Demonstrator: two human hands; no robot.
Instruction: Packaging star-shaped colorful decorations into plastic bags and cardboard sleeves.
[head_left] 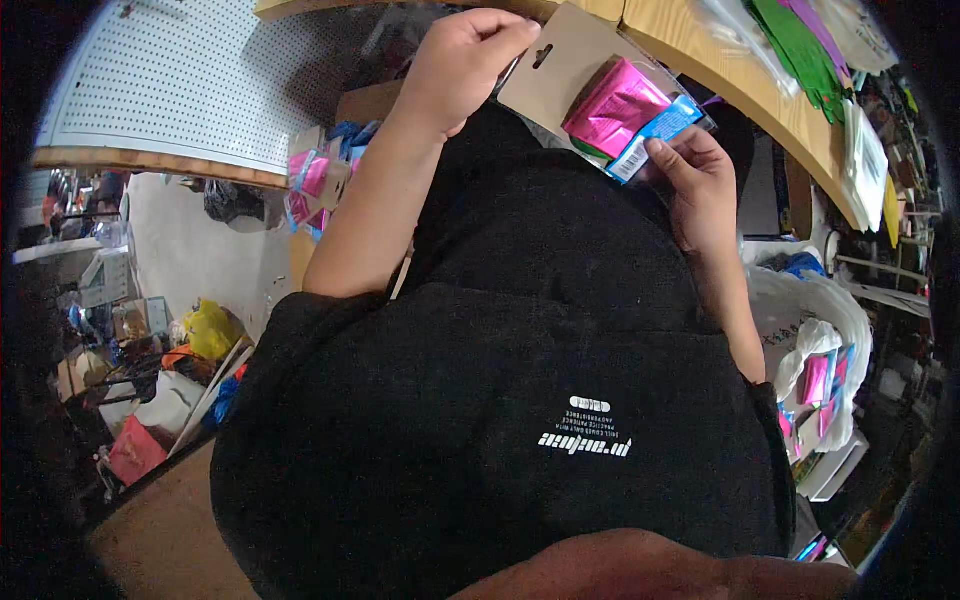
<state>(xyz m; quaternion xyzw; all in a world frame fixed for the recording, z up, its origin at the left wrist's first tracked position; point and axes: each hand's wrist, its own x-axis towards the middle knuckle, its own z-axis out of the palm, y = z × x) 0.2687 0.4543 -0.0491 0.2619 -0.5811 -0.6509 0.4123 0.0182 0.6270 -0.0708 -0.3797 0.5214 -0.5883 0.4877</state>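
Card (545, 85): brown, with pink packet (620, 105) and blue label (660, 130), beside wooden table (815, 135)
Left hand (465, 75): beside table, pinched narrow at card's edge, grip unclear
Right hand (700, 185): short of table, gripping card at blue label

Gloss Meeting Matt

The pink packet (618, 105) is shining like creased, glossy film, and the blue label (670, 120) is showing a smooth sheen. The brown backing card (545, 85) is looking matt, like paperboard. The black T-shirt (480, 350) is appearing as soft, matt cloth. The wooden tabletop (815, 130) is looking smooth and pale. The yellow plastic bag (210, 330) is glinting, crinkled.
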